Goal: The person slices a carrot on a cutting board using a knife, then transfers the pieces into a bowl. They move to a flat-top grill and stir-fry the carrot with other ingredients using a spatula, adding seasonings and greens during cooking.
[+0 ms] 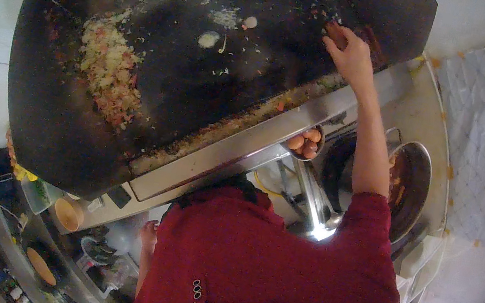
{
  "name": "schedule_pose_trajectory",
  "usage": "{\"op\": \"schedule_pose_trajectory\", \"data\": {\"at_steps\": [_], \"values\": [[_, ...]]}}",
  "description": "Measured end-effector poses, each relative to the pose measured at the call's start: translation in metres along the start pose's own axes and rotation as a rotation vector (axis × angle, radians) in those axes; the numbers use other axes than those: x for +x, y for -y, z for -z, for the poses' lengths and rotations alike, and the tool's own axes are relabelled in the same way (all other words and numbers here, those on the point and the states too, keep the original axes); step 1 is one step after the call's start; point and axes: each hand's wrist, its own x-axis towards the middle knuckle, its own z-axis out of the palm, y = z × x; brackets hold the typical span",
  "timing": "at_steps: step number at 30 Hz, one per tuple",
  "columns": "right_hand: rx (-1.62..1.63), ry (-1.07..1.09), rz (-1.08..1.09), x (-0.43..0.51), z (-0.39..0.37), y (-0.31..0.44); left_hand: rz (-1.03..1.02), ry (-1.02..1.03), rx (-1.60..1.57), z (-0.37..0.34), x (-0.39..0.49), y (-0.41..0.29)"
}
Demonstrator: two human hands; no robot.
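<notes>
My right hand (351, 59) reaches over the right part of a large dark griddle (175, 91). Its fingers grip a flat reddish-brown piece (336, 34), partly covered by the hand; its exact kind is unclear. Small food scraps (319, 7) lie just beyond it. At the griddle's left sits a long heap of chopped food resembling fried rice (111, 65), with pink and pale bits. Two pale round patches (208, 39) and white crumbs (225, 17) dot the middle. My left hand (149, 235) hangs low beside my body, fingers slightly curled; whether it holds anything cannot be made out.
A bowl of brown eggs (305, 143) stands under the griddle's metal front rail (245, 137). Right of it is a large pot (410, 191). A beige cup (68, 214) and a clear container (38, 193) sit at lower left. Quilted sheeting (482, 145) covers the right side.
</notes>
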Motion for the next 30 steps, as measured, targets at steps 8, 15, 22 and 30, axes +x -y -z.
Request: {"op": "schedule_pose_trajectory", "data": {"at_steps": [8,15,22,30], "values": [[0.272,0.215,0.075,0.000,-0.053,0.070,-0.068,-0.048,-0.065,-0.022,-0.019,0.029],[0.937,0.688,-0.326,0.075,-0.081,0.185,-0.008,-0.013,0.044,-0.020,-0.036,0.044],[0.793,0.747,-0.294,0.036,-0.081,0.188,0.013,-0.119,-0.149,-0.021,-0.027,0.006],[0.731,0.547,-0.319,-0.046,-0.042,0.157,0.206,0.013,-0.180,-0.018,-0.021,0.053]]}}
